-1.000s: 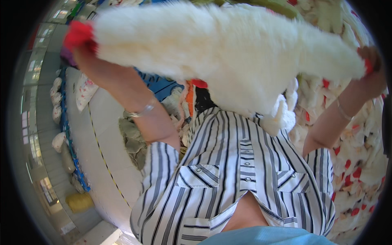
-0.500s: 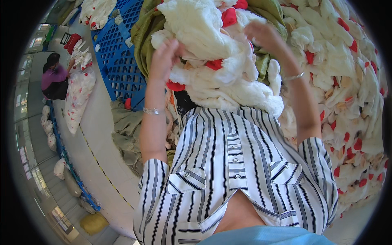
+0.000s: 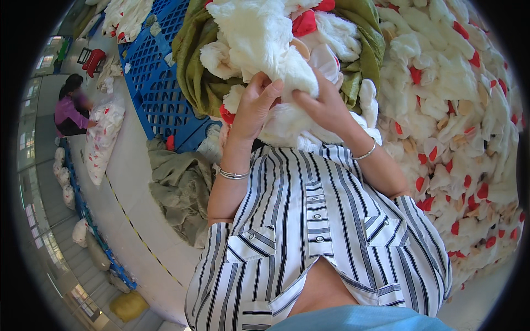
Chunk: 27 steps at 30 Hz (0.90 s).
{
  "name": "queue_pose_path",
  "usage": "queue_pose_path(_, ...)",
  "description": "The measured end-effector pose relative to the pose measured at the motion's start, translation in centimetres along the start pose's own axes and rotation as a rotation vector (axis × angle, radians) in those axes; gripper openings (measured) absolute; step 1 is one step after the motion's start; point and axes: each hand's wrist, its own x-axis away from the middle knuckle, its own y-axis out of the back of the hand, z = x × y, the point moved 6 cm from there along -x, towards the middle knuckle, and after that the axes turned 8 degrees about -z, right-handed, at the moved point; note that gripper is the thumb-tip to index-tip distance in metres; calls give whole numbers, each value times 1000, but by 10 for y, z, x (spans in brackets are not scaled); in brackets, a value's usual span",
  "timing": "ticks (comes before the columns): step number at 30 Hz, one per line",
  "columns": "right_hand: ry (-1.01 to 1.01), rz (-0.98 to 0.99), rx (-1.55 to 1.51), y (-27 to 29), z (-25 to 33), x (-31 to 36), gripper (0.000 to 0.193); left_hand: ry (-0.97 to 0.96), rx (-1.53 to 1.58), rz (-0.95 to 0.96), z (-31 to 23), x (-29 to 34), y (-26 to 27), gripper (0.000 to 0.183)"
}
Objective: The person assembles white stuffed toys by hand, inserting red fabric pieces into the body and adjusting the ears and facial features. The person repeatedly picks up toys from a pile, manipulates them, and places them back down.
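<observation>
both my hands grip one white plush piece [image 3: 276, 60], pulled up from the green sack [image 3: 193, 71] ahead of me. my left hand [image 3: 255, 105] pinches its lower edge, my right hand [image 3: 323, 105] clutches beside it; the fur's long axis runs up, away from my fingers.
</observation>
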Motion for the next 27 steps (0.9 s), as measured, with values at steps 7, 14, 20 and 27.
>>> queue_pose_path(7,-360,152,-777,28,-15,28,43,301,212,-116,35,-4,26,50)
queue_pose_path(14,-588,168,-510,44,-98,25,40,63,222,-261,21,11,24,48)
queue_pose_path(20,-286,136,-52,38,-76,25,25,-31,-135,-193,9,11,26,31)
queue_pose_path(27,-314,82,-188,101,-49,10,24,103,-344,-532,-7,11,125,33)
